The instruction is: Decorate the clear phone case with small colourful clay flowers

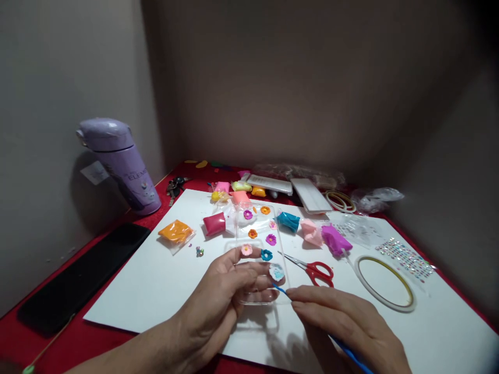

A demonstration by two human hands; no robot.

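Observation:
My left hand (230, 291) grips the near end of a clear phone case (260, 244) that lies over the white sheet (156, 280). Several small clay flowers in pink, purple, orange and blue sit on the case. A pale blue clay flower (277, 271) rests by my left fingertips. My right hand (343, 322) is closed on a thin blue tool (346, 350), whose tip reaches the case's edge beside that pale flower.
Red-handled scissors (312, 269) lie right of the case. Clay packets in orange (175, 231), magenta (214, 223), teal, pink and purple lie around it. A tape ring (384, 283) and a gem sticker sheet (405, 257) are at right. A lilac flask (120, 163) and a black phone (81, 275) stand left.

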